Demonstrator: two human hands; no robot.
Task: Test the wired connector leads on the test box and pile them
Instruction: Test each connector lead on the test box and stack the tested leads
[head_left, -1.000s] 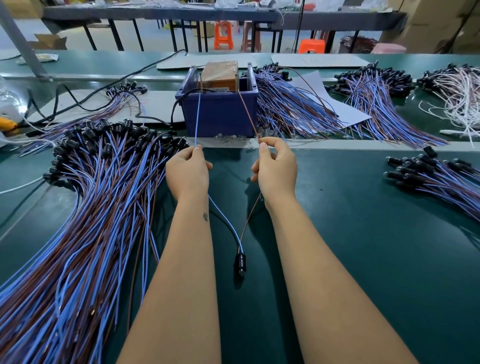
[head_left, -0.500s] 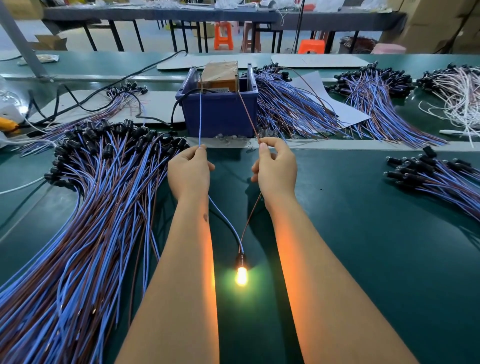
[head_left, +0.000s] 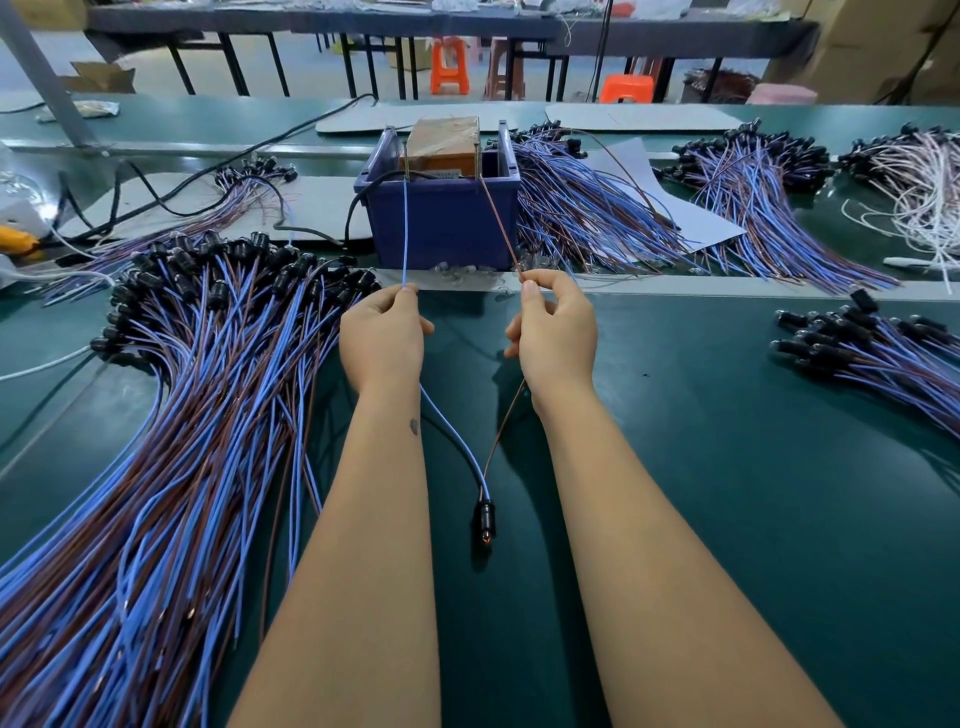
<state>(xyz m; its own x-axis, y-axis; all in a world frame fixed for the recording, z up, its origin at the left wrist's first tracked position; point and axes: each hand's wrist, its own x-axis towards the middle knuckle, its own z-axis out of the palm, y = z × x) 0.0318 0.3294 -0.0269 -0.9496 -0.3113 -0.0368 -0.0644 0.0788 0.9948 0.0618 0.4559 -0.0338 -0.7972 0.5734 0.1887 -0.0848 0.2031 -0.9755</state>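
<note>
My left hand (head_left: 382, 335) pinches the blue wire (head_left: 405, 228) of one lead, and my right hand (head_left: 556, 332) pinches its brown wire (head_left: 498, 218). Both wires run up to the taped brown test box (head_left: 444, 143), which sits in a blue bin (head_left: 441, 223). The lead's black connector (head_left: 485, 522) lies on the green table (head_left: 727, 467) between my forearms, with only a faint orange glow at its tip. A big pile of blue and brown leads (head_left: 171, 415) fans out to my left.
More lead bundles lie behind the bin at right (head_left: 597, 218), further right (head_left: 753, 176) and at the right edge (head_left: 872, 353). White-wired leads (head_left: 919, 182) sit far right. A black cable (head_left: 182, 182) crosses the back left. Orange stools (head_left: 449, 65) stand beyond the table.
The connector was dark a second ago, lit up bright yellow half a second ago, and now shows only a dim orange glow. My hands have stayed in place.
</note>
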